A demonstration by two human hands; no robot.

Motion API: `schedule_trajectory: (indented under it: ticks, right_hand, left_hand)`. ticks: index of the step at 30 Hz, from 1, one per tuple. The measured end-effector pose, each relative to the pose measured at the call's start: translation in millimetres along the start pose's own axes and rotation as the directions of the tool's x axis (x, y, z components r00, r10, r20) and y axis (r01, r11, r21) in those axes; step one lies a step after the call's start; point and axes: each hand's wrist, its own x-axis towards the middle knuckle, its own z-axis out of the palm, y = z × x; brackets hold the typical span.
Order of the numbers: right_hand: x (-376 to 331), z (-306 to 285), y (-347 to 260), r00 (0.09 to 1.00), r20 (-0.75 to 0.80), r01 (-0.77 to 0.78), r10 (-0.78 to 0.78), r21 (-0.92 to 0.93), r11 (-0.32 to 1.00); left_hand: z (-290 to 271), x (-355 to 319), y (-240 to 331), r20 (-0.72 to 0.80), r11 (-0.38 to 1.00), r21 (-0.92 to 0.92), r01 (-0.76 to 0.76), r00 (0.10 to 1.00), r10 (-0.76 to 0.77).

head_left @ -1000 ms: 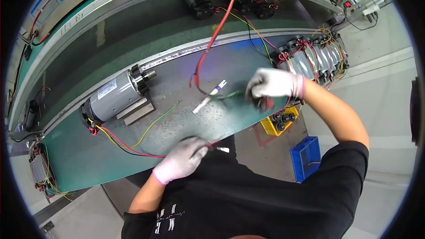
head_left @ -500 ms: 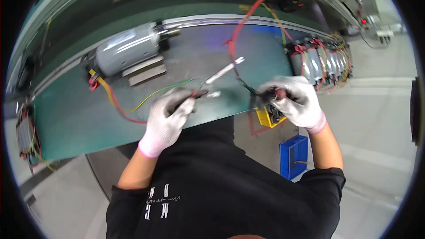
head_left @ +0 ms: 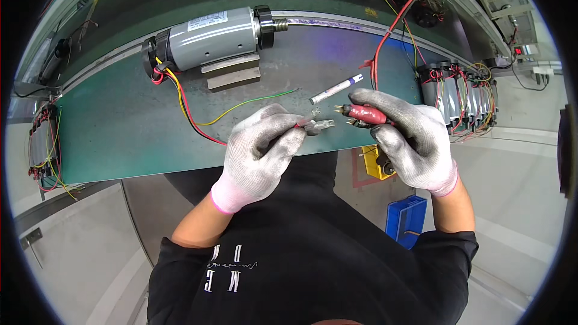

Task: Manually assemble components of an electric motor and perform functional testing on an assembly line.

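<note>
Both my hands wear white knit gloves with grey-smudged fingers. Wire-end terminals with clear sleeves (head_left: pixel 322 125) stick out from the pinched fingers of my left hand (head_left: pixel 259 150). Their red and black leads (head_left: pixel 205 135) run back to a grey cylindrical motor (head_left: pixel 214 39) resting on a metal block (head_left: pixel 232 80). My right hand (head_left: pixel 418 141) grips a red-sleeved test plug (head_left: pixel 366 114) with brass-coloured tips, a black one partly hidden under it. These tips point at the terminals, a small gap apart. A loose yellow-green wire (head_left: pixel 241 106) lies beyond my left hand.
A white marker pen (head_left: pixel 337 89) lies on the green worktop (head_left: pixel 108 138). A thick red cable (head_left: pixel 391 27) hangs from above. More motors (head_left: pixel 457 93) stand in a row at the right. Below the edge are a yellow bin (head_left: pixel 374 165) and a blue bin (head_left: pixel 394 222).
My right hand has come closer to the left, and the red plug has turned to face the terminals. The whole view has shifted, with the motor now appearing farther right and higher.
</note>
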Motion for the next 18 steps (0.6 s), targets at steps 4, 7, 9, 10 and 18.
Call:
schedule_trajectory:
  ticks: [4, 7, 9, 10, 18]
  right_hand:
    - [-3.9, 0.2, 1.3, 0.998, 0.043, 0.039, -0.037, -0.059, 0.997]
    - [-6.3, -2.8, 3.0, 0.997, 0.067, 0.039, -0.035, -0.06, 0.997]
    - [-8.8, -4.0, 0.7, 0.996, 0.078, 0.037, -0.032, -0.058, 0.998]
    - [-9.7, -5.0, -1.7, 0.996, 0.075, 0.058, -0.052, -0.076, 0.995]
    - [-21.4, -8.4, 0.7, 0.994, 0.04, 0.104, -0.101, -0.089, 0.991]
  left_hand:
    - [3.5, -1.1, 13.4, -0.012, 0.996, 0.087, -0.025, 1.0, 0.026]
    - [5.6, -2.3, 14.9, -0.023, 0.987, 0.156, -0.041, 0.999, 0.045]
    - [6.2, -3.7, 14.5, -0.037, 0.966, 0.24, -0.093, 0.994, 0.105]
    - [7.3, -4.1, 14.0, -0.041, 0.952, 0.28, -0.121, 0.99, 0.138]
    - [15.3, -3.5, 17.3, -0.023, 0.914, 0.374, -0.154, 0.984, 0.176]
